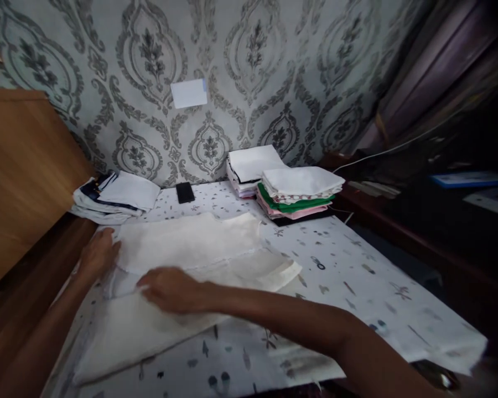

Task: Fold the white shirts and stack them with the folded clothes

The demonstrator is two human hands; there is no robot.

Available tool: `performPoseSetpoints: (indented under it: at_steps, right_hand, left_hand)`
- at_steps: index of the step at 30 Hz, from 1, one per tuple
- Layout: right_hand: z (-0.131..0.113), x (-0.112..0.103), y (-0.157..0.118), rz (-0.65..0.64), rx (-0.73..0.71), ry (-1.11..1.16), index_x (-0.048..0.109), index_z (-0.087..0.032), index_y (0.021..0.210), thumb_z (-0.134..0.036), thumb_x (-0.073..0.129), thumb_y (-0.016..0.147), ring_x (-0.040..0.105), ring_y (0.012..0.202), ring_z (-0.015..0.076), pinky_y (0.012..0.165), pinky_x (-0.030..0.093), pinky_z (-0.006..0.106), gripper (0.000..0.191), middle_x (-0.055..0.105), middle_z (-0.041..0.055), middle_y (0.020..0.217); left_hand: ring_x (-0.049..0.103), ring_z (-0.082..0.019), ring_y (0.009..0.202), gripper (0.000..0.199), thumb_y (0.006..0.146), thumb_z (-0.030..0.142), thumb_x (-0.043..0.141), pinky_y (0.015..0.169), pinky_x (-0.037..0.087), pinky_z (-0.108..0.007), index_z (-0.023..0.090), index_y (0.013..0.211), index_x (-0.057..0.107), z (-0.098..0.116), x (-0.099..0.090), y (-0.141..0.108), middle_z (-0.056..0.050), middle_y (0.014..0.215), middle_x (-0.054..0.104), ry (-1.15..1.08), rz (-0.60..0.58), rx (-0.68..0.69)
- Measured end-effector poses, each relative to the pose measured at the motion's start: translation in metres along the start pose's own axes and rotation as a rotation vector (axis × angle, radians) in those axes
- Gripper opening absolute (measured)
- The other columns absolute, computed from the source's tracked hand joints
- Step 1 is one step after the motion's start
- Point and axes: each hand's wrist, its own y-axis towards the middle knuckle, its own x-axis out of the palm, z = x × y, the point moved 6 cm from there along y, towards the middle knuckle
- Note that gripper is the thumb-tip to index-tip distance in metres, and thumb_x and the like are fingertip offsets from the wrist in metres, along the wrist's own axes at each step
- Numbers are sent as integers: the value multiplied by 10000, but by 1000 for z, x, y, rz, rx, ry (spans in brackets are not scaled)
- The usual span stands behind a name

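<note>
A white cloth garment [182, 240] lies spread in front of me, its upper part turned over in a fold and its lower layer [124, 331] reaching toward the near left. I cannot make out which kind of garment it is. My left hand [99, 254] is at the garment's left edge, fingers closed on the cloth. Over the middle left, my right hand [170, 288] reaches across from the right, with its fingers bent together on the fabric by the fold; it is slightly blurred.
The garment lies on a patterned white sheet [327, 287]. Folded clothes form a stack at the back left [128, 193] and two stacks at the back right, one with green and pink layers [294, 193]. A black phone [185, 192] lies near the patterned wall. Wooden furniture [33, 166] stands left.
</note>
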Motion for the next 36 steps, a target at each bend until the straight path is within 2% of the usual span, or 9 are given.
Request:
performPoseSetpoints:
  at_steps: [3,6,8,14,19,23,27,31,36]
  right_hand:
    - [64,-32,4,147,223,-34,527,-82,1353,-242,328,1024,516,1314,245,1076,422,387,416,569,176,1401]
    - [117,-35,6,104,326,-102,431,-55,1443,-295,357,1017,365,1437,270,1153,328,440,494,405,216,1534]
    - [146,-34,-3,69,332,-163,418,-100,1466,-355,384,1010,303,1470,271,1187,257,476,524,362,184,1567]
    - [232,-82,-88,64,516,-384,390,-168,1502,-464,329,1012,271,1483,275,1193,214,514,576,319,138,1595]
    - [263,-114,-137,71,591,-442,391,-141,1491,-429,299,1020,271,1480,291,1175,223,549,560,329,176,1586]
    - [253,-121,-142,172,632,-465,435,-160,1448,-384,332,1016,319,1452,293,1153,256,548,498,402,172,1549]
    - [194,-121,-145,256,473,-421,575,-125,1282,-332,345,1013,455,1318,303,1097,331,502,410,544,194,1391]
    - [113,-94,-161,63,205,-214,663,-173,935,-410,407,1008,566,1003,252,925,452,411,356,634,112,987]
    - [76,-73,-189,-20,315,-138,591,-179,947,-265,617,901,540,976,230,832,466,353,101,577,92,1037]
  left_hand:
    - [553,-290,1265,532,916,370,336,1043,448,-419,77,1330,499,57,10,-1,-198,1349,588,-51,1,180]
    - [446,-254,1389,568,951,372,295,1139,363,-409,65,1397,468,116,37,-7,-188,1481,496,-98,-108,340]
    - [332,-271,1464,609,971,425,281,1167,306,-475,86,1458,416,133,53,-11,-180,1559,391,-61,-154,367]
    - [180,-296,1517,715,971,543,227,1169,252,-574,118,1540,306,75,59,-7,-152,1630,215,63,-215,94]
    - [204,-312,1509,690,973,527,221,1148,263,-623,138,1535,324,51,49,-4,-164,1622,241,57,-221,30]
    - [258,-363,1481,640,985,453,250,1130,242,-668,77,1490,365,68,28,-17,-223,1605,266,59,-174,31]
    - [518,-330,1273,515,978,452,316,1053,413,-517,122,1308,536,98,-9,-61,-203,1398,537,-87,-105,232]
    - [625,-233,943,435,966,542,356,817,507,-353,211,1007,636,125,-20,-127,-83,1040,656,-277,-329,456]
    - [617,-238,908,321,928,455,452,808,480,-372,220,1065,622,129,-26,-162,-74,1035,662,-193,-333,454]
